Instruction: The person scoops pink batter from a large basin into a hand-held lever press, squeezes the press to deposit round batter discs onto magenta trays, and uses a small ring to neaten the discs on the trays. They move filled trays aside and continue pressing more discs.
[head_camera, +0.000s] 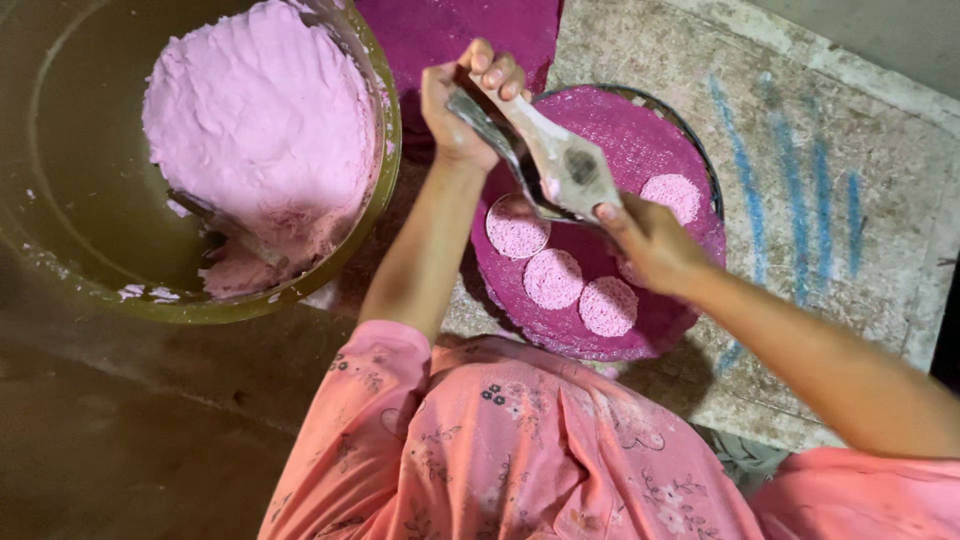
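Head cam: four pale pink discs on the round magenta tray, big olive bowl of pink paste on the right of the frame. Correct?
Not quite. The head view shows the big olive bowl of pink paste on the left of the frame, not the right. The rest holds: four pale pink discs lie on the round magenta tray.

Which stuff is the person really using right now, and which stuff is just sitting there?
In use:
left hand and right hand, both gripping the press tool
round magenta tray under the tool
pink discs lying on the tray

Just sitting there:
big bowl
pink dough heaped in it
second magenta tray behind
blue streaks on the floor
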